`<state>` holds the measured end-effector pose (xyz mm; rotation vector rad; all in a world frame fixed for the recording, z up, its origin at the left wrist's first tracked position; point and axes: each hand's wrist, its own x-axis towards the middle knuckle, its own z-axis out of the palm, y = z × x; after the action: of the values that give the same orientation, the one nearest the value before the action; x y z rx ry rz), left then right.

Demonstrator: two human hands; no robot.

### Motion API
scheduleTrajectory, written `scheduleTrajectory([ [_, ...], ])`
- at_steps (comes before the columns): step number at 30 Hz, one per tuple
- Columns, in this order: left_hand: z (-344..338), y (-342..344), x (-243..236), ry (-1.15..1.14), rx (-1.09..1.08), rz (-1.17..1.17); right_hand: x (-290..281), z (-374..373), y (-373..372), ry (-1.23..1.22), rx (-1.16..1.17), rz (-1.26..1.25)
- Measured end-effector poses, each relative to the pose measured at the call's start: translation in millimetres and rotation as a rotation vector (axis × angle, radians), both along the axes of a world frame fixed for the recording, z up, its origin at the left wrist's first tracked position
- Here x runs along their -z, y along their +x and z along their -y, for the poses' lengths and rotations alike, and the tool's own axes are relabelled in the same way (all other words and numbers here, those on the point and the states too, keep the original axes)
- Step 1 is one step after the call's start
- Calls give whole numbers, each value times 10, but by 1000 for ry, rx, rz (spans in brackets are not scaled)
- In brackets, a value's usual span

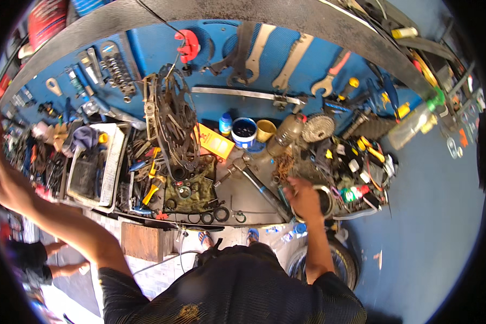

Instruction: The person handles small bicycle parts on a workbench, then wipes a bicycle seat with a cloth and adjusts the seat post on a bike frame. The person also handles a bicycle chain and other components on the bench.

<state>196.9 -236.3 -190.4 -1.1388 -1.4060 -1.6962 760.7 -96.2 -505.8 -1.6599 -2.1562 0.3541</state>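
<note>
My left hand (2, 171) reaches up at the far left rim, fingers stretched out beside crowded hand tools; its fingertips are dark and hard to make out. Over the right part of the workbench (248, 204), my right hand (304, 201) hovers with fingers apart and nothing visible in them. Just left of it lies a hammer (260, 186) with a blue and black handle. A round metal tin (325, 201) sits partly behind this hand. Beyond the fingertips is a small heap of rusty chain-like metal (282, 163).
A white basket (112, 173) holds dark parts. Chainrings (181, 124) hang above a greasy cloth (200, 186) with black rings nearby. Wrenches (260, 51) hang on the blue wall. A blue-white tub (244, 133) and bottle (287, 134) stand behind. Another person's legs (54, 258) show lower left.
</note>
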Motion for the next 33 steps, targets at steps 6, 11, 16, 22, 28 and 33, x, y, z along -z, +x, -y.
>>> scheduleTrajectory([
  [6, -63, 1274, 1144, 9, 159, 143, 755, -251, -505, -151, -240, 252],
  [11, -51, 2084, 1805, -126, 255, 434, 1040, -419, -616, -294, -283, 281],
  [16, 141, 2432, 2128, -173, 307, 594, 1159, -527, -492, -238, -314, 2],
  [22, 263, 2467, 2363, -208, 353, 714, 964, -225, -292, -307, -405, -204],
  [28, 514, 2055, 2446, -1493, 595, 399, 337, 233, -378, -494, -678, -592],
  [33, 500, 1860, 2464, -1370, 1038, 512, -150, 593, -1153, -1003, -841, -994],
])
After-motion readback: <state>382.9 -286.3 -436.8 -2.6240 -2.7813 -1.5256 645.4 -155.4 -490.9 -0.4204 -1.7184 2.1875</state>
